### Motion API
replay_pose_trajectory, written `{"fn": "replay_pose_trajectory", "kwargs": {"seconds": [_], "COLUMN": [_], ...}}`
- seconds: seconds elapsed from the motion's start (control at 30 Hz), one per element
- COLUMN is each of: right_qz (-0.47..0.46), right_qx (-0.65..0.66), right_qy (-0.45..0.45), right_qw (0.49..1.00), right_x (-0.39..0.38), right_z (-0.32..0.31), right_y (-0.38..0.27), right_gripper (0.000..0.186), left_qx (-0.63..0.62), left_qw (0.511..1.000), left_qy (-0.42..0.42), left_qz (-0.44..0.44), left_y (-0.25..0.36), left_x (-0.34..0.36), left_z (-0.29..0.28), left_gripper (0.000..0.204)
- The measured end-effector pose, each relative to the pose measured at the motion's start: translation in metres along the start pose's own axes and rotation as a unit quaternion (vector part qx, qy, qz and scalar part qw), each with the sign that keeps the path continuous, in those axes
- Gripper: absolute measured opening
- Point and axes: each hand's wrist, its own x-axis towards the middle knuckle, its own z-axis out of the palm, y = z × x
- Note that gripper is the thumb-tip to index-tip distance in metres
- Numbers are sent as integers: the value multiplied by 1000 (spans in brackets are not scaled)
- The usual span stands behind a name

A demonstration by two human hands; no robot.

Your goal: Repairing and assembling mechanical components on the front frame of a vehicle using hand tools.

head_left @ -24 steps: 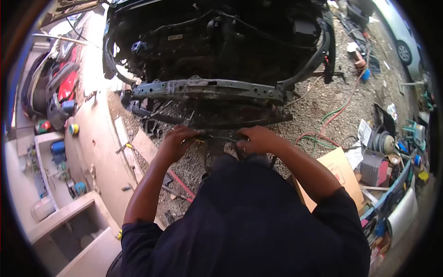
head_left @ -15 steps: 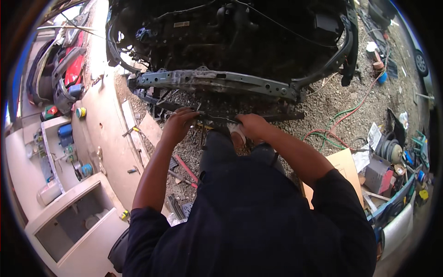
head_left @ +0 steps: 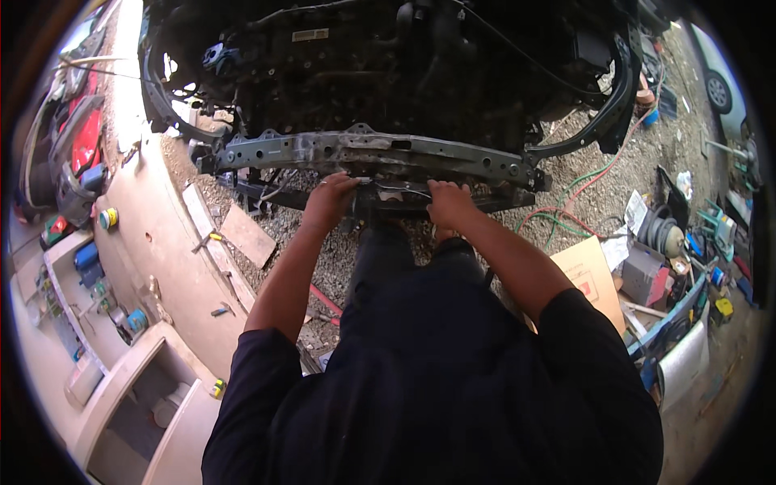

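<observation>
Grey metal forms the crossmember (head_left: 283, 152) at the front of a dark vehicle body (head_left: 364, 93), and both hands have just come up to its lower edge. A moment ago they were lower, around the black lower bar (head_left: 497, 200); the camera view has also moved a little. The thin pale wire (head_left: 408, 190) has come up with them and now lies between the two hands, near the middle of the crossmember. In my judgement, this brings the work from the bar to the crossmember. The left hand (head_left: 330, 200) has its fingers bent and appears to pinch the wire's left end. The right hand (head_left: 453, 205) has curled fingers at the other end; whether they grip it firmly, I cannot tell.
</observation>
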Motion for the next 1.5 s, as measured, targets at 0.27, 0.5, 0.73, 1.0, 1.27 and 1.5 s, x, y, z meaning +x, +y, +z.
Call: {"fn": "replay_pose_trajectory", "kwargs": {"seconds": [0.27, 0.5, 0.73, 1.0, 1.27, 1.5], "right_qz": [53, 85, 67, -17, -62, -158], "right_qx": [-75, -2, 40, 54, 64, 1], "right_qy": [91, 106, 91, 170, 157, 288], "right_qw": [992, 991, 993, 984, 984, 944], "right_x": [-1, -46, -30, 9, 30, 55], "right_z": [19, -17, -59, -155, -150, -248], "right_y": [26, -2, 2, -33, -58, -99], "right_gripper": [103, 63, 57, 46, 50, 41], "left_qx": [80, 44, 47, 26, 29, 103], "left_qw": [989, 990, 989, 984, 986, 980], "left_qy": [-95, -62, -67, -30, -35, -22], "left_qz": [74, 121, 126, 174, 160, 168], "left_y": [-15, -22, -31, -31, -20, -29], "left_x": [23, 20, 26, 28, 28, 35], "left_z": [7, -12, -16, -18, -26, -55], "left_gripper": [55, 43, 37, 38, 30, 26]}}
